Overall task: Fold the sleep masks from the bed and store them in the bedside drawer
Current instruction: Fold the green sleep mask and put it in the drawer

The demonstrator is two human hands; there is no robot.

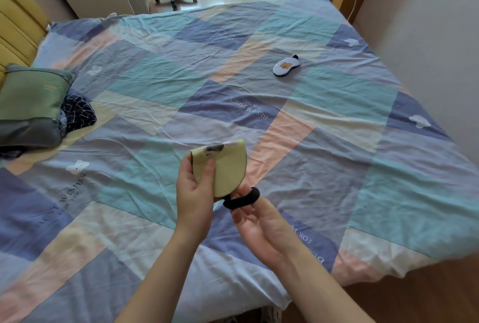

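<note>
The yellow sleep mask [223, 167] is held in the air above the near part of the bed [337, 162], already folded in half, with its straight fold edge up and left and its round edge to the right. The left hand [195, 193] pinches it, thumb on the front face and fingers behind. Just below it, the right hand [261, 221] holds the black strap [242, 198], which loops over its fingertips; the exact grip there is hard to see. I judge the strap must next be wrapped or tucked toward the mask, so the right hand is the nearer one. Far to the right, a white sleep mask [286, 66] lies on the bed, well apart. The bedside drawer is not in view.
</note>
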